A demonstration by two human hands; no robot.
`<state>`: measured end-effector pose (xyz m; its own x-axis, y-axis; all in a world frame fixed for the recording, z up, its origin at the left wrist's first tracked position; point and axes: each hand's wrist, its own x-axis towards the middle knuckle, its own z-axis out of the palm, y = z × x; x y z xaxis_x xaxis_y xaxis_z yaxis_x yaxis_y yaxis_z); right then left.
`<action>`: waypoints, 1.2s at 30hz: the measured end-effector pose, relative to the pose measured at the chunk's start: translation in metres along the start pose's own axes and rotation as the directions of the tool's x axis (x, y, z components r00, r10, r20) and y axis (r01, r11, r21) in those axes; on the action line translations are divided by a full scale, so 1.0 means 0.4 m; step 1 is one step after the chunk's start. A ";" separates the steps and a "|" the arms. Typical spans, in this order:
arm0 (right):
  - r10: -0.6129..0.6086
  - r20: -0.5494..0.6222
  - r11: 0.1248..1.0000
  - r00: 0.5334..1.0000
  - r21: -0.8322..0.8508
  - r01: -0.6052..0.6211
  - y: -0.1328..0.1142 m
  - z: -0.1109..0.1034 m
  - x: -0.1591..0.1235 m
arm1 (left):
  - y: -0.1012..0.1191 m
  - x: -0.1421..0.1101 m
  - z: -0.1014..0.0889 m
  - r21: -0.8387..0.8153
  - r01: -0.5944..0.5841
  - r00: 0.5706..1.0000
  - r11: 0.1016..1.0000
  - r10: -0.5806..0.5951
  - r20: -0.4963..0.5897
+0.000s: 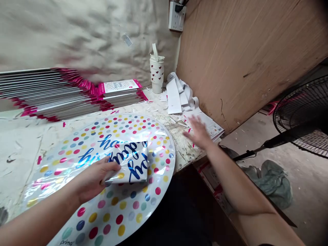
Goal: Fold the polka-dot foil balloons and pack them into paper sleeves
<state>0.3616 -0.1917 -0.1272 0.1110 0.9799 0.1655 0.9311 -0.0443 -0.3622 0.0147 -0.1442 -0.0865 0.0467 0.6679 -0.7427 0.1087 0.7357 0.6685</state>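
Observation:
My left hand [96,177] pinches a folded foil balloon [137,164], white and shiny with blue script lettering. It is held over a large flat round balloon [151,198] with colourful dots and similar blue script, partly hidden by the folded one. My right hand [198,132], slightly blurred, stretches out over the table's right side with its fingers apart and nothing seen in it. Close to it lie a printed leaflet stack [216,128] and a heap of white paper strips [175,99].
Along the wall, a long fanned row of pink-edged packets [51,92] leans beside a packet stack [119,87]. A cup with hearts [156,75] stands at the back. Pink scraps dot the table [15,136]. A black fan [304,116] is off to the right.

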 end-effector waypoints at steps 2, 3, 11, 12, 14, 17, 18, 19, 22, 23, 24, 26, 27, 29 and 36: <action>0.192 0.217 0.976 0.957 -0.144 -0.163 0.172 -0.054 -0.057 | -0.015 0.001 -0.006 -0.004 0.056 0.997 0.998 -0.056 0.048; 0.213 0.306 0.968 0.928 -0.192 -0.159 0.243 -0.072 -0.095 | -0.023 0.002 -0.008 -0.003 0.084 0.993 0.996 -0.084 0.084; 0.073 -0.275 0.935 0.959 -0.316 -0.162 0.234 -0.164 -0.237 | -0.096 -0.034 0.084 0.115 -0.122 0.918 0.986 0.068 0.392; 0.025 -0.409 0.926 0.912 -0.335 -0.176 0.167 -0.173 -0.222 | -0.112 -0.042 0.102 0.164 -0.221 0.875 0.961 0.121 0.469; -0.195 -0.552 0.937 0.811 -0.349 -0.012 0.017 -0.169 -0.183 | -0.139 -0.063 0.125 0.263 -0.458 0.770 0.849 0.232 0.594; -0.529 -0.224 0.847 0.818 -0.195 0.495 -0.186 -0.097 -0.116 | -0.155 -0.114 0.112 0.282 -0.736 0.554 0.615 0.308 0.773; -0.587 -0.042 0.807 0.808 -0.098 0.582 -0.233 -0.063 -0.094 | -0.154 -0.134 0.095 0.273 -0.782 0.499 0.560 0.301 0.813; -0.613 0.125 0.787 0.780 0.008 0.617 -0.267 -0.032 -0.074 | -0.149 -0.155 0.074 0.278 -0.809 0.471 0.518 0.288 0.834; -0.597 0.375 0.798 0.709 0.368 0.477 -0.313 0.018 -0.029 | -0.127 -0.198 0.003 0.423 -0.817 0.559 0.393 0.353 0.751; -0.601 0.363 0.771 0.712 0.498 0.397 -0.321 0.016 -0.022 | -0.116 -0.204 -0.016 0.510 -0.788 0.615 0.345 0.405 0.677; -0.604 0.326 0.725 0.727 0.604 0.331 -0.330 0.008 -0.018 | -0.105 -0.205 -0.030 0.597 -0.744 0.662 0.300 0.459 0.593; -0.610 0.242 0.637 0.755 0.716 0.286 -0.357 -0.013 -0.016 | -0.076 -0.200 -0.045 0.726 -0.649 0.703 0.227 0.544 0.459; -0.607 0.223 0.624 0.763 0.728 0.284 -0.371 -0.019 -0.015 | -0.059 -0.195 -0.046 0.752 -0.625 0.708 0.208 0.557 0.434; -0.574 0.268 0.630 0.774 0.749 0.208 -0.394 -0.017 -0.005 | -0.024 -0.186 -0.044 0.721 -0.657 0.698 0.219 0.537 0.473; -0.620 0.651 0.547 0.438 0.759 -0.355 -0.319 0.062 0.090 | 0.056 -0.147 -0.044 0.504 -0.769 0.639 0.393 0.503 0.582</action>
<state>0.2380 -0.1460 -0.0979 -0.7546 0.5833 -0.3006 0.2060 -0.2243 -0.9525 -0.0032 -0.1652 -0.0272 0.6623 0.7318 -0.1603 0.5075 -0.2808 0.8146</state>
